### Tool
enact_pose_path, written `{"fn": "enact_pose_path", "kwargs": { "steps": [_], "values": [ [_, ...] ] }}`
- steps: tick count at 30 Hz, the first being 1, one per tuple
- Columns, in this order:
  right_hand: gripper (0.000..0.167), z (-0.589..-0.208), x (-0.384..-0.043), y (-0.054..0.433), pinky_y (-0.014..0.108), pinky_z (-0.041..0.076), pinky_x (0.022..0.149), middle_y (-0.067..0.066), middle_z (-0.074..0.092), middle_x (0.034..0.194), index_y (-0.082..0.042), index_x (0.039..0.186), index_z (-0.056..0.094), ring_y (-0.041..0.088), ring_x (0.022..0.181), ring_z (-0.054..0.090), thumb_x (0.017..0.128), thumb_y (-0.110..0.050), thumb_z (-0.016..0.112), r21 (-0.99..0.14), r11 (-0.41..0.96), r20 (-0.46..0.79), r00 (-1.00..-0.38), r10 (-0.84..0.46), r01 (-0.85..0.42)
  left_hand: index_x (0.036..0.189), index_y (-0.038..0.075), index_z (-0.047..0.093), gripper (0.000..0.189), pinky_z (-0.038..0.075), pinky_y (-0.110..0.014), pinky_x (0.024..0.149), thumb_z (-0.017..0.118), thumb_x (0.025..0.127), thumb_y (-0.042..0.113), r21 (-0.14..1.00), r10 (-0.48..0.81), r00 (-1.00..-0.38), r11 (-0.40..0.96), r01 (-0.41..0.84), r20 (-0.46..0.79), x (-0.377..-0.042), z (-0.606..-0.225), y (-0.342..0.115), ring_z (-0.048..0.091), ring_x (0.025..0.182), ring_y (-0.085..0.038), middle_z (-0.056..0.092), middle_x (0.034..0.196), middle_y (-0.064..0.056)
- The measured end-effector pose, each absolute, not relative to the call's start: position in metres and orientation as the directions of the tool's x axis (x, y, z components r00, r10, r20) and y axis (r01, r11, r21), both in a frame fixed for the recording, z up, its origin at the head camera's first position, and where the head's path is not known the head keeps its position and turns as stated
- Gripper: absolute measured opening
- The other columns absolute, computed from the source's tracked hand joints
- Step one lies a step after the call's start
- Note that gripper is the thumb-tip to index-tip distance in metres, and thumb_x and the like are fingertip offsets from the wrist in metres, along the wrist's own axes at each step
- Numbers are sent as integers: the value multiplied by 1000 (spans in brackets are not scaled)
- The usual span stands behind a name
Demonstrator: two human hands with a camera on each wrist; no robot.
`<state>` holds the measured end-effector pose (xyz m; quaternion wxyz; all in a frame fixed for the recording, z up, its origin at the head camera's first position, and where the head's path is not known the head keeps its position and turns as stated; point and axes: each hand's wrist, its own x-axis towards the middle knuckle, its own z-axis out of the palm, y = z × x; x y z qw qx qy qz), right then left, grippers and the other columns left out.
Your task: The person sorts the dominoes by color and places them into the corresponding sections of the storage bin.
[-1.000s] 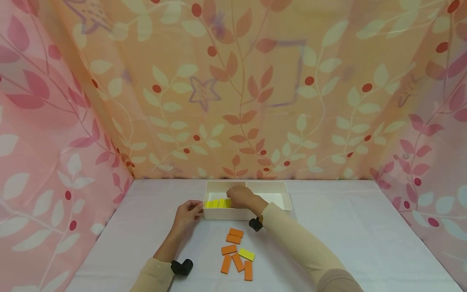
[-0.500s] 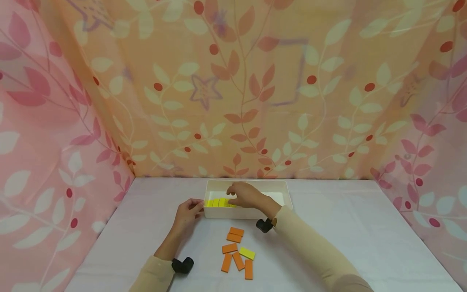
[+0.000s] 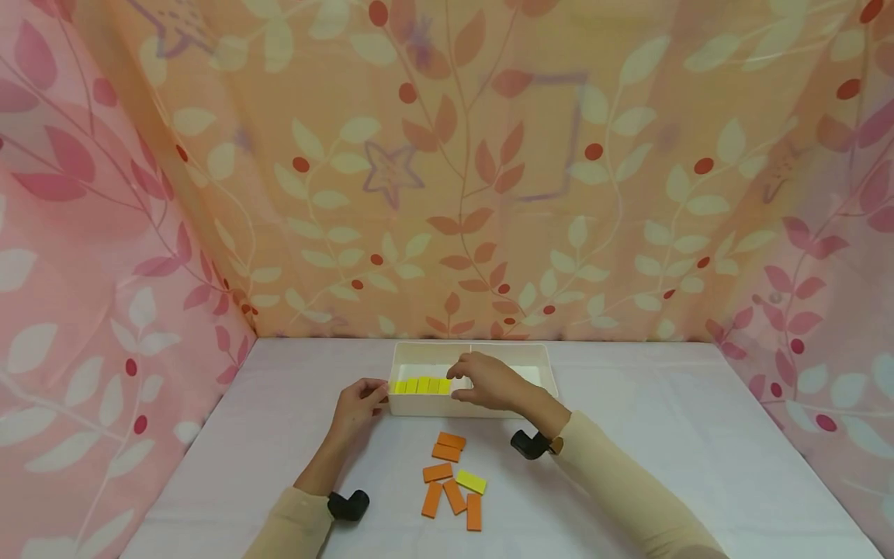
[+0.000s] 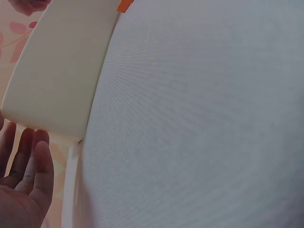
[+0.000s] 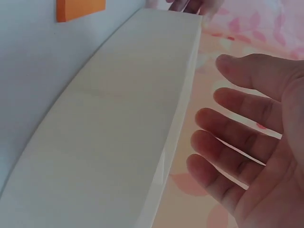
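A white box (image 3: 433, 407) with a divider stands near the back of the table. Several yellow blocks (image 3: 422, 387) line up side by side along its front wall, in the left compartment. My left hand (image 3: 358, 407) touches the box's left end; in the left wrist view its relaxed fingers (image 4: 43, 166) lie against the end wall. Over the box, just right of the yellow row, my right hand (image 3: 492, 382) holds nothing. The right wrist view shows its fingers (image 5: 237, 102) loosely spread near the box's rim.
Several orange blocks (image 3: 438, 473) lie flat on the table in front of the box, with one yellow block (image 3: 471, 482) among them. Floral cloth (image 3: 461, 171) hangs behind the table and at both sides. A black wrist camera (image 3: 531, 445) sits on the right wrist.
My right hand has let go of the last yellow block in the row and drawn back to the right, its fingers spreading. The left hand stays at the box's left end.
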<state>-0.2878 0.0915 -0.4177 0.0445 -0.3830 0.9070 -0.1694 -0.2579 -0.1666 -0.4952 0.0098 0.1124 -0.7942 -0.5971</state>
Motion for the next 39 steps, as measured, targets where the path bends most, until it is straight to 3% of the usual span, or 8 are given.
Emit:
{"fn": "enact_pose_path", "kwargs": {
  "steps": [4, 15, 27, 34, 39],
  "values": [
    [33, -418, -278, 99, 36, 51, 91, 8, 66, 111, -8, 116, 69, 21, 102, 59, 88, -25, 71, -317, 670, 36, -715, -698, -671, 113, -1, 63, 28, 54, -28, 74, 61, 96, 21, 951, -185, -977, 265, -158, -110, -259, -495, -167, 66, 88, -16, 67, 107, -17],
    [32, -422, -248, 111, 32, 52, 88, 6, 66, 111, -10, 117, 69, 23, 101, 60, 89, -25, 70, -410, 657, -25, -713, -701, -632, 112, -2, 63, 27, 55, -31, 74, 62, 95, 19, 952, -187, -977, 264, -153, -106, -256, -495, -166, 66, 86, -15, 68, 106, -19],
    [27, -435, -228, 111, 24, 52, 84, 3, 67, 108, -11, 114, 70, 20, 98, 63, 89, -22, 70, -470, 585, -28, -651, -759, -662, 113, -1, 63, 28, 55, -30, 73, 61, 96, 21, 948, -190, -975, 270, -168, -118, -256, -494, -166, 67, 89, -18, 68, 107, -18],
    [26, -446, -222, 110, 22, 51, 84, -4, 66, 104, -14, 112, 72, 13, 96, 61, 88, -26, 71, -479, 584, -63, -638, -768, -655, 112, -3, 63, 27, 55, -32, 74, 62, 95, 19, 952, -190, -977, 269, -148, -98, -257, -496, -166, 68, 87, -18, 69, 105, -18],
    [22, -456, -216, 109, 22, 50, 88, -9, 65, 106, -19, 109, 72, 5, 98, 57, 88, -24, 71, -439, 565, -99, -587, -804, -699, 112, -2, 63, 27, 55, -34, 75, 62, 95, 19, 952, -191, -976, 264, -155, -105, -256, -494, -166, 68, 88, -19, 68, 105, -18]
  ]
}}
